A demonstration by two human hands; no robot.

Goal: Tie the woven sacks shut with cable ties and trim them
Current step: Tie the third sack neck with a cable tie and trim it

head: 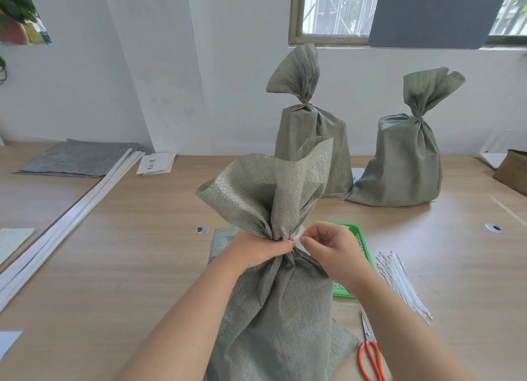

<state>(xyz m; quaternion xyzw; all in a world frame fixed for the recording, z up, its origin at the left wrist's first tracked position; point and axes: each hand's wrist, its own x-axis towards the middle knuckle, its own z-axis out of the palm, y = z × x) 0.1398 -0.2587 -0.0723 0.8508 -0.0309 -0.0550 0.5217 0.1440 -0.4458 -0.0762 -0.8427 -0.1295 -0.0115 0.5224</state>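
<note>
While the near sack is gripped at its neck: I judge the job about two-thirds done. Two sacks at the back are closed, and this third one is not yet fastened or trimmed.
Left hand (261, 251): curled round the gathered neck of the near sack (273, 309), squeezing it tight.
Near sack: upright at front centre of the surface (128, 266). It is grey-green woven cloth with a full belly, and the mouth flares in a loose fan above the grip.
Neck: a pale sliver shows between the hands. It may be a cable tie but is too small to tell.
Right hand (333, 252): fingers curled, fingertips pinching at the same neck.
Left tied sack (310, 135): upright by the wall, neck cinched. The tie itself is not discernible.
Right tied sack (405, 161): just beside it and likewise cinched.
Green basket (360, 238): behind the right hand, partly hidden.
Spare cable ties (399, 281): a white bundle lying to the right of the basket.
Scissors (370, 352): orange-handled, lying near the front with neither hand on them, so trimming remains.
</note>
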